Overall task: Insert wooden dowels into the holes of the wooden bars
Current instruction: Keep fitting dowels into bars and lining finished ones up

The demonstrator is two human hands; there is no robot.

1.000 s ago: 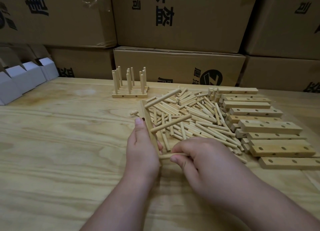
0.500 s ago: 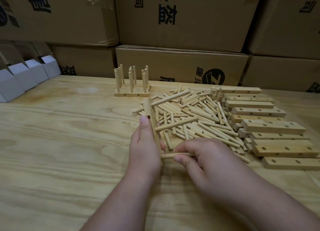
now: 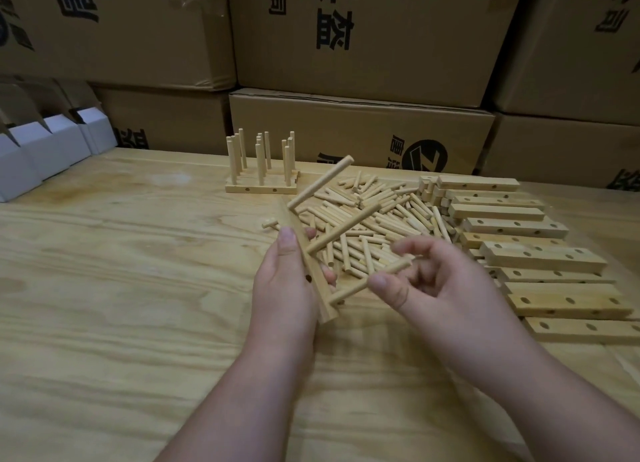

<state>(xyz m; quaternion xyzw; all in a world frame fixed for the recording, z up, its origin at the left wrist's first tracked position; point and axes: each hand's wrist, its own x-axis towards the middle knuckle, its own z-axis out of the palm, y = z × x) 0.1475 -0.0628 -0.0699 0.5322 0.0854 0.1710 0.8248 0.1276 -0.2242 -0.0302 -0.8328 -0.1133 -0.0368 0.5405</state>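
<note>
My left hand (image 3: 284,288) grips a wooden bar (image 3: 313,281) on its edge, lifted off the table. Three dowels stick out of the bar toward the right: a far dowel (image 3: 320,183), a middle dowel (image 3: 343,233) and a near dowel (image 3: 367,281). My right hand (image 3: 440,288) hovers by the near dowel's free end with fingers spread and loosely bent, gripping nothing. A pile of loose dowels (image 3: 381,216) lies behind the hands. Bare drilled bars (image 3: 540,257) are stacked to the right.
Finished bars with upright dowels (image 3: 261,171) stand at the back centre. Cardboard boxes (image 3: 360,129) wall the table's far side, and white cartons (image 3: 45,150) sit at the back left. A short dowel (image 3: 270,223) lies alone left of the pile on the plywood table (image 3: 121,288).
My right hand let go of the near dowel, which stays in the bar, and opened. My left hand raised and tilted the bar, so all three dowels now point up to the right.
</note>
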